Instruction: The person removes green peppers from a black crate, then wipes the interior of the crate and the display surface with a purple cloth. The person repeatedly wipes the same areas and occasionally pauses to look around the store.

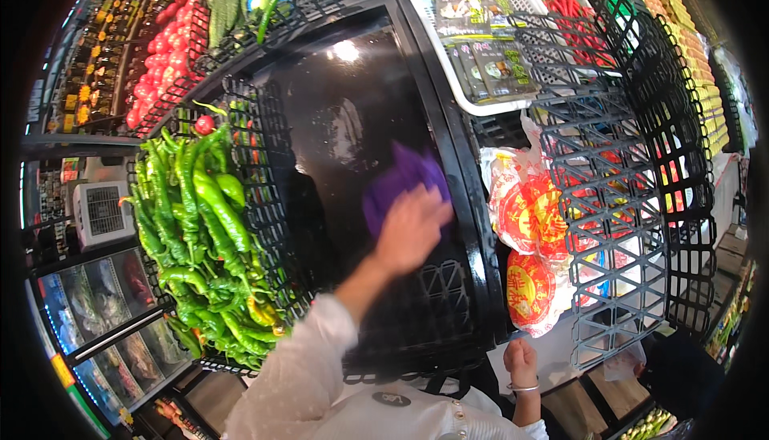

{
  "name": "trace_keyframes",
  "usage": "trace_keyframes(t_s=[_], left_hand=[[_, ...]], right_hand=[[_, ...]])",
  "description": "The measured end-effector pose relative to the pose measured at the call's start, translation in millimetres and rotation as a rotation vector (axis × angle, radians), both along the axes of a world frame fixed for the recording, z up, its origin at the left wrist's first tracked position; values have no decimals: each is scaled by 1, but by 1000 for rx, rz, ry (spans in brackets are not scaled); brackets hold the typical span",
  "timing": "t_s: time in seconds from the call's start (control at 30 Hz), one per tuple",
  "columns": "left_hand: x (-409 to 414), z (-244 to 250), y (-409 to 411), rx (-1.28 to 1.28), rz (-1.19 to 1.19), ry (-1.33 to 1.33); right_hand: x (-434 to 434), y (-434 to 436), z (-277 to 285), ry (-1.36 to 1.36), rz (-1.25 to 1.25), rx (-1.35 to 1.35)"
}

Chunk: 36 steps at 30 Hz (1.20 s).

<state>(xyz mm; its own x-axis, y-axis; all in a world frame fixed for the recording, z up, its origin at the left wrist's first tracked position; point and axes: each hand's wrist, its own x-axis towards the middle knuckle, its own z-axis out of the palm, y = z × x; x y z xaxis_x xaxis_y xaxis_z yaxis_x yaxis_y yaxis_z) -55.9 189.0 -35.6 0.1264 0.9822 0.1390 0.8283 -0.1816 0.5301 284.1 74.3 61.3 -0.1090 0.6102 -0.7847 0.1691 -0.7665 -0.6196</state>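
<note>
My left hand (pixel 414 230), blurred, reaches over a glossy black display surface (pixel 336 97). Under and ahead of its fingers is a bunched purple cloth (pixel 399 185), lying against the surface. Wet-looking spots and light reflections show on the black surface. My right hand (pixel 520 358), with a bangle on its wrist, is low at the right beside the stand's front corner. Its fingers are curled; whether they grip the edge there is hidden.
Green peppers (pixel 204 224) fill a black plastic crate at left. A white basket (pixel 462 88) holds dark packets. Red-and-white bags (pixel 531 218) lie beside an upright black crate (pixel 619 224). Tomatoes (pixel 168 55), cucumbers (pixel 225 7) and red chillies (pixel 571 22) sit farther back.
</note>
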Motion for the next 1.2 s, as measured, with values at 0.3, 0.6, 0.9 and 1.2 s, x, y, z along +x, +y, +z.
trace_keyframes(t_s=[0.3, 0.6, 0.9, 1.2], left_hand=[[-131, 7, 80, -58, 268, 179], [-186, -45, 40, 75, 1117, 375], [-79, -3, 116, -94, 377, 212], [71, 9, -11, -112, 515, -94]], right_hand=[[5, 10, 5, -115, 66, 87], [17, -4, 0, -50, 56, 39], [44, 9, -1, -79, 79, 150], [51, 18, 0, 69, 143, 203]])
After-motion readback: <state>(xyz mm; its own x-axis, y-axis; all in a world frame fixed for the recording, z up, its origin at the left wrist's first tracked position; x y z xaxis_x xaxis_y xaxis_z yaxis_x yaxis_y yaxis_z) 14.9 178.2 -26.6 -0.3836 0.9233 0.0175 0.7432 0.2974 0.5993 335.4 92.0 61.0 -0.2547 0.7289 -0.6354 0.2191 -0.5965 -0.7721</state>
